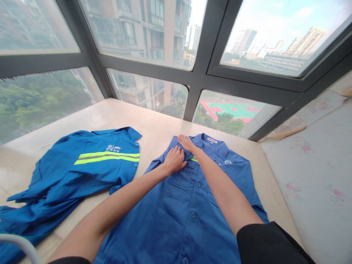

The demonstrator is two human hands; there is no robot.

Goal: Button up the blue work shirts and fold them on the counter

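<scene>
A blue work shirt [181,209] lies buttoned and face up on the beige window ledge [156,124], collar toward the glass. My left hand [174,159] presses flat on the shirt's upper chest, just left of the placket above a pocket. Beyond it, my right hand [186,142] rests palm down on the collar area, fingers pointing left. A bit of yellow reflective stripe [194,159] shows between my arms. Neither hand grips anything.
A second blue work shirt [82,172] with a yellow-grey reflective band lies crumpled at the left of the ledge. Dark-framed windows [198,77] enclose the far side. A floral-patterned mattress [319,172] borders the right. A white curved object [19,245] sits at the lower left.
</scene>
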